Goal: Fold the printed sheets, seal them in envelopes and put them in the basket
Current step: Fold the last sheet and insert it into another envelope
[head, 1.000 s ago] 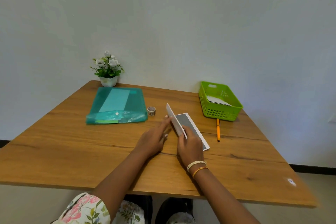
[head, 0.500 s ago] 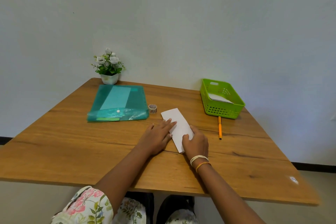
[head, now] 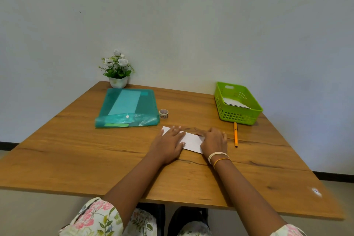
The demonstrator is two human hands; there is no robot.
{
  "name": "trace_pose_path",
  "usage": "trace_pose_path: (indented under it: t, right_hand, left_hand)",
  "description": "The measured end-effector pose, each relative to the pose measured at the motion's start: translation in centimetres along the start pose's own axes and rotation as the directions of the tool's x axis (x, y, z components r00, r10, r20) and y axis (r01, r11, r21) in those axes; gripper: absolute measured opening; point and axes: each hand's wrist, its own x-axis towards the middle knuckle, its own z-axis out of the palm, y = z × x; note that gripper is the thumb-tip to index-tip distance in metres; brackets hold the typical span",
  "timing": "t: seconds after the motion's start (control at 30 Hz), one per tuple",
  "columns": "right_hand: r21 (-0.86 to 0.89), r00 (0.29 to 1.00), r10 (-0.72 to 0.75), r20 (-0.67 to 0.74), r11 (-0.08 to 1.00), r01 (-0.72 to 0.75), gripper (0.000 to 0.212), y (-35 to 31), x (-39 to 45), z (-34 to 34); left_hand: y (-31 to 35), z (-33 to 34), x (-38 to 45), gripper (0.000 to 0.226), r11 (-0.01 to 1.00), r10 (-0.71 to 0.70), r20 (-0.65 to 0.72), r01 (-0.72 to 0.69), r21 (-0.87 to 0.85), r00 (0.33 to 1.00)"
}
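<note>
A folded white sheet [head: 191, 141] lies flat on the wooden table [head: 95, 159], its long side running left to right. My left hand [head: 168, 144] presses its left part with straight fingers. My right hand [head: 214, 141] rests flat on its right end and hides that end. The green basket [head: 239, 117] stands at the back right with a white envelope [head: 234, 102] inside. A teal plastic folder [head: 128, 107] holding paper lies at the back left. A small roll of patterned tape [head: 163, 114] stands beside the folder.
An orange pen [head: 235, 134] lies just right of my right hand, in front of the basket. A small pot of white flowers [head: 117, 71] stands at the back left corner against the wall. A small white mark [head: 316, 191] sits near the table's front right edge.
The upright flap of the sheet came down and the fold closed. The sheet then turned from pointing away from me to lying crosswise, and both hands spread apart onto its ends.
</note>
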Motion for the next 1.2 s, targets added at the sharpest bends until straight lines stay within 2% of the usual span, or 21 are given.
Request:
trace_pose_path:
  t: [0.13,0.23,0.4,0.53,0.73,1.07,1.2]
  right_hand:
    - [0.047,0.992,-0.122,-0.017,0.991,0.123,0.038,-2.2,-0.6,1.5]
    - [0.143,0.969,-0.227,0.100,0.967,0.211,0.048,-4.2,-1.5,2.2]
    - [0.125,0.940,-0.249,0.235,0.966,0.225,0.055,-3.7,-1.4,2.1]
    - [0.096,0.925,-0.247,0.289,0.969,0.229,0.058,-3.4,-1.3,2.2]
    - [0.018,0.946,-0.148,0.288,0.989,0.150,0.059,-0.8,-1.2,1.7]
    - [-0.031,0.959,0.012,0.284,1.000,-0.004,0.062,1.4,-1.2,1.5]
    - [-0.028,0.958,0.129,0.256,0.992,-0.126,0.068,1.4,-1.5,1.5]
  left_hand:
    - [-0.1,0.1,0.1,0.051,0.999,-0.006,0.029,0.005,0.035,1.000]
    - [-0.2,0.3,0.1,0.050,0.999,-0.018,0.025,0.018,0.027,1.000]
    - [-0.1,0.3,0.2,0.054,0.995,-0.091,0.082,0.087,0.050,0.992]
    - [0.2,0.4,0.4,0.057,0.986,-0.159,0.090,0.153,0.070,0.983]
    - [-2.0,-0.3,-0.1,0.058,0.963,-0.258,0.099,0.249,0.101,0.961]
    - [-2.3,-0.6,-0.5,0.058,0.952,-0.301,0.079,0.295,0.085,0.950]
    - [-2.2,-0.5,-0.6,0.058,0.947,-0.318,0.059,0.314,0.074,0.946]
